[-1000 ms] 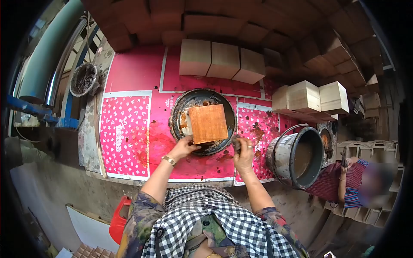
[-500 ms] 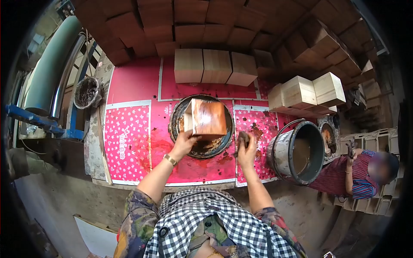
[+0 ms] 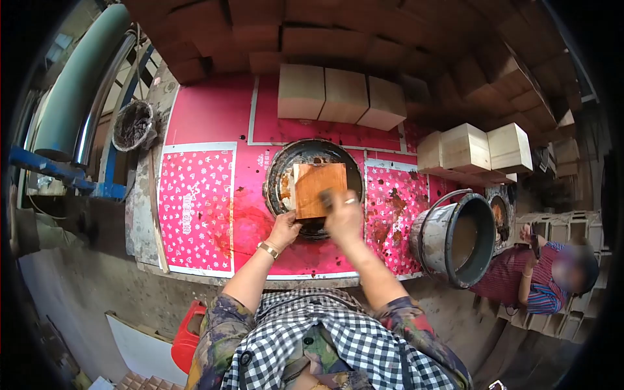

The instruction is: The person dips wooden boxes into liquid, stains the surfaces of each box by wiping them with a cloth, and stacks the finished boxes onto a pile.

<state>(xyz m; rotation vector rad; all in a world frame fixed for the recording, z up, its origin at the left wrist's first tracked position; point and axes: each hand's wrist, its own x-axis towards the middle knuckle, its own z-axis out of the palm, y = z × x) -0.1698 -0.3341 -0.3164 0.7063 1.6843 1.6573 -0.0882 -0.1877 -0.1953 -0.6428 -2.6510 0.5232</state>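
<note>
A wooden box [image 3: 318, 179] with an orange-brown stained face is held over a round, dark-crusted basin [image 3: 357, 170]. My left hand [image 3: 284, 231] grips the box at its near left corner, fingers closed, a watch band on the wrist. Against the box's stained face, my right hand [image 3: 344, 220] presses a small dark pad [image 3: 326, 197]; motion blurs it, and I cannot tell if it is sponge or cloth. A pale strip shows along the box's left edge.
Pale unstained boxes [image 3: 344, 94] line the back, and more pale boxes [image 3: 465, 148] sit at right. A bucket of brownish liquid [image 3: 463, 240] stands at the right edge. Brown stacked boxes [image 3: 312, 42] rise behind. A co-worker [image 3: 520, 273] is at far right; a red stool [image 3: 188, 338] stands lower left.
My right hand has moved left from beside the basin, bringing the dark pad onto the box. The box has tilted, its stained face now turned more toward me. The view has shifted slightly.
</note>
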